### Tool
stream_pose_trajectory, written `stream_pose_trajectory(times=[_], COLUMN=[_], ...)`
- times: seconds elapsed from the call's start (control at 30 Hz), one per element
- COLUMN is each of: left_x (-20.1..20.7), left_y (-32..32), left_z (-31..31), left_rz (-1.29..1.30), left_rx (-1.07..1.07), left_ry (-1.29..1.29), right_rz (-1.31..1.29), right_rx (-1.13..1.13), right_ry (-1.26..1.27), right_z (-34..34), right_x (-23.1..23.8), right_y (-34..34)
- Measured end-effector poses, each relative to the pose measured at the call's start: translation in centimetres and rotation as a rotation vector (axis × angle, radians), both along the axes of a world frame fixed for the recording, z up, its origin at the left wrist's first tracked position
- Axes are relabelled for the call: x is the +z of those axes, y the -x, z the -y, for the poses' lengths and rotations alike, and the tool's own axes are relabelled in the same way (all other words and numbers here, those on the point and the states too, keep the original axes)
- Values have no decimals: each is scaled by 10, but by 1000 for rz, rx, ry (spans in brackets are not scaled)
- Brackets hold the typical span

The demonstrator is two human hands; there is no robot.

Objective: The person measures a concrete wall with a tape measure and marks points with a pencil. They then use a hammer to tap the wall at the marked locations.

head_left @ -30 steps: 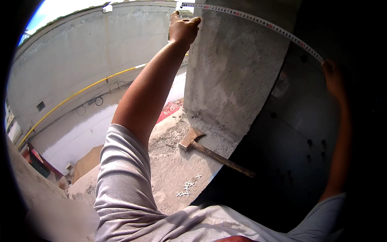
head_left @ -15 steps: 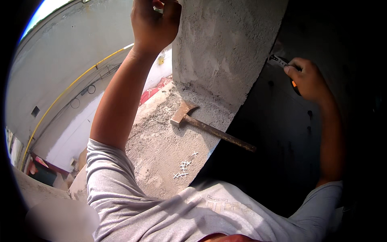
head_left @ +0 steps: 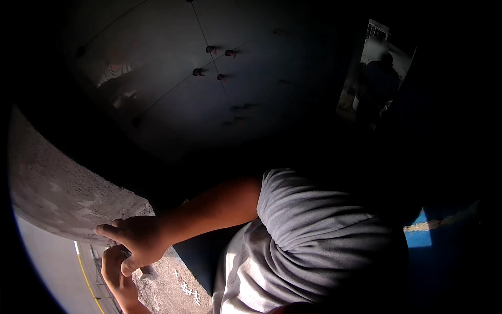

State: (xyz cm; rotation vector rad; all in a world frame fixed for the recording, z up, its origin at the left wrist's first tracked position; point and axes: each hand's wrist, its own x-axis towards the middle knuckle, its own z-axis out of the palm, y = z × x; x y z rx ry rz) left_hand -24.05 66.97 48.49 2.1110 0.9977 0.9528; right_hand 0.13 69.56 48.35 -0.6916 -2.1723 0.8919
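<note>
Tape measure (head_left: 126, 252) hardly visible, where the left hand (head_left: 112, 269) and the right hand (head_left: 144, 240) come together

At the far left, a rough concrete pillar (head_left: 63, 188) curves down toward the hands. Below it one sees a pale grey wall (head_left: 44, 256) outside, in daylight, with a yellow pipe (head_left: 88, 280) along it. Next comes the left hand, rising from the lower edge, with its fingers bent. Between it and the right hand, only a small dark part of the tape measure shows, and the fingers cover the rest. The right hand reaches over from the right side, its forefinger stretched toward the pillar and its thumb pointing down, just beside the left hand. I cannot tell which hand grasps the tape measure, or how firmly.

Just beside the right thumb, the head of a hammer (head_left: 147, 271) is partly seen on the rough ledge (head_left: 162, 295). Farther right on this ledge lie several small white crosses (head_left: 186, 289), one of them a little apart. Higher up, a dark wall (head_left: 172, 112) carries thin lines and small black-and-red knobs (head_left: 210, 49). Then comes the grey shirt (head_left: 314, 220) of the person, its sleeve wrinkled. Toward the upper right, a dim figure (head_left: 380, 78) appears within a lighter opening. Below, at the right, a bright blue patch (head_left: 418, 239) catches the light.
</note>
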Motion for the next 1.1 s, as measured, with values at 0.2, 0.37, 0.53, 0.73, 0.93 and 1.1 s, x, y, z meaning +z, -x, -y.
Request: stream_pose_trajectory(times=[0.2, 0.37, 0.53, 0.73, 0.93, 1.1], left_x=[-14, 13, 59, 82, 95, 122], left_y=[-12, 9, 148, 184, 31, -13], left_z=[22, -6, -57, -98, -102, -125], left_rz=[34, 359, 1139, 795, -144, -253], left_rx=[4, -114, 450, 718, 933, 896], left_ry=[279, 226, -100, -211, -1184, -1184], right_rz=[130, 155, 156, 288, 476, 571], right_rx=[20, -176, -537, -871, -1114, -1023], right_ry=[-133, -186, -410, -584, -669, -810], right_z=[19, 6, -27, -44, -42, -82], right_x=[-13, -21, -25, 33, 146, 225], right_y=[-26, -62, -125, -168, -129, -113])
